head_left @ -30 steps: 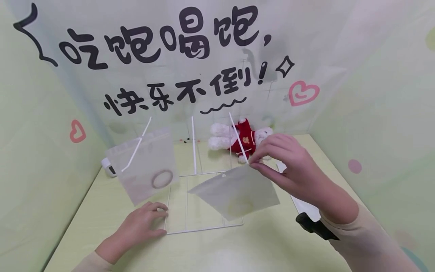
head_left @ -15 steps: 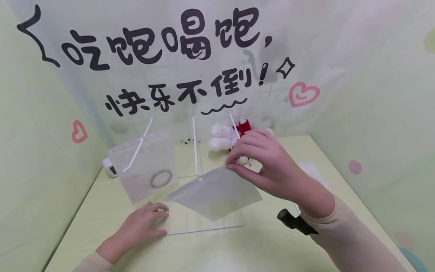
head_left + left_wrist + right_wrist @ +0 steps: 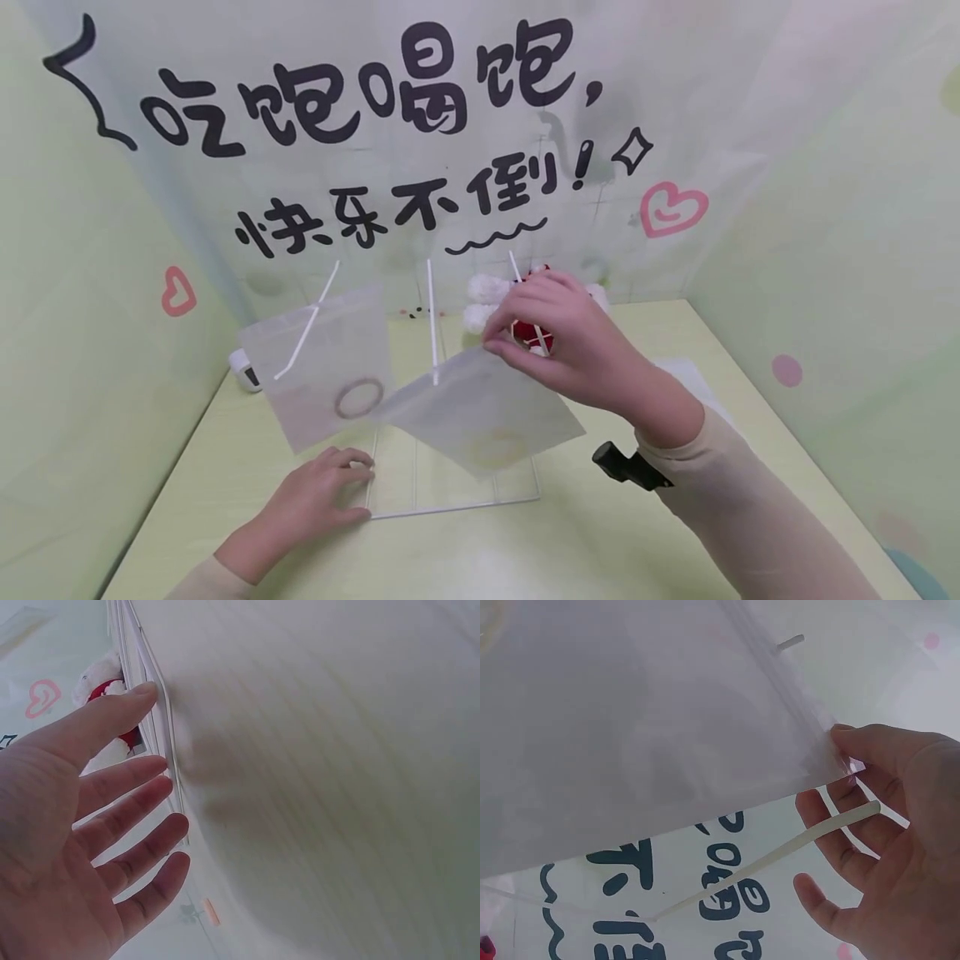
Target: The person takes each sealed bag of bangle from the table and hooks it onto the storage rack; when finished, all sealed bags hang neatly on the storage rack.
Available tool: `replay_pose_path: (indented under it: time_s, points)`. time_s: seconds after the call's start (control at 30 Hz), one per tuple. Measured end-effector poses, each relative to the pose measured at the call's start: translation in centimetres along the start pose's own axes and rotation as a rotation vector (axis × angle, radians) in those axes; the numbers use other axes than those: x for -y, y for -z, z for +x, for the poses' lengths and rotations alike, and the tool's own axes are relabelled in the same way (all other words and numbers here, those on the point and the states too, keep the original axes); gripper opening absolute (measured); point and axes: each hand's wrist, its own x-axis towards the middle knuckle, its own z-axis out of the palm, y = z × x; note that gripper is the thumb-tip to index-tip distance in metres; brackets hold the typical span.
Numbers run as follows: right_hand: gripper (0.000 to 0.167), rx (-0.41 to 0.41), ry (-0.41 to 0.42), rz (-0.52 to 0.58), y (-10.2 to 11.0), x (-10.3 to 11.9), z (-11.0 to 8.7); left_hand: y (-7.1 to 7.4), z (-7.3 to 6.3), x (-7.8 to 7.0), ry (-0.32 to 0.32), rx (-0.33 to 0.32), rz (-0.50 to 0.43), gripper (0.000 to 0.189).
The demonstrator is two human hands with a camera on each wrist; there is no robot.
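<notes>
My right hand (image 3: pixel 570 342) pinches the upper right corner of a frosted zip bag (image 3: pixel 480 417) between thumb and fingers. A faint yellowish ring (image 3: pixel 498 447) shows through it. In the right wrist view, the tip of a white prong (image 3: pixel 791 643) sticks out by the bag's zip edge. A white wire display rack (image 3: pixel 457 506) stands on the table, its prongs pointing up toward me. From its left prong (image 3: pixel 300 342) hangs another frosted bag (image 3: pixel 300 400) with a brownish ring (image 3: pixel 358 397) inside. My left hand (image 3: pixel 318 492) rests at the rack's left base wire, fingers relaxed.
A white plush toy (image 3: pixel 487 290) in red clothing lies behind the rack, partly hidden by my right hand. At the far left stands a small white bottle (image 3: pixel 243 369). A white sheet-like item (image 3: pixel 693 383) lies on the right, partly behind my forearm.
My right hand has moved left with the bag, from near the right prong to the middle one, then slightly up. The middle prong's tip now shows in front of the bag. The left hand stays.
</notes>
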Motion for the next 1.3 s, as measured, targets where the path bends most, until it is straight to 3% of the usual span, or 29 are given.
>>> replay_pose_path:
  time_s: [0.4,0.9,1.1,1.3]
  points:
    - [0.009,0.112,-0.134,0.097,-0.4,-2.8,1.4,0.0,-0.1,-0.1,0.032,0.041,-0.006,0.048]
    - [0.010,0.101,-0.224,0.172,-1.5,-5.5,1.4,0.0,-0.1,-0.4,0.028,0.019,-0.001,0.048]
    - [0.017,0.074,-0.249,0.143,-0.5,-5.8,-0.3,0.1,-0.1,-0.4,0.032,0.032,-0.006,0.048]
    - [0.019,0.024,-0.324,0.089,1.2,-7.7,-4.4,0.1,0.0,-0.3,0.015,0.015,-0.020,0.048]
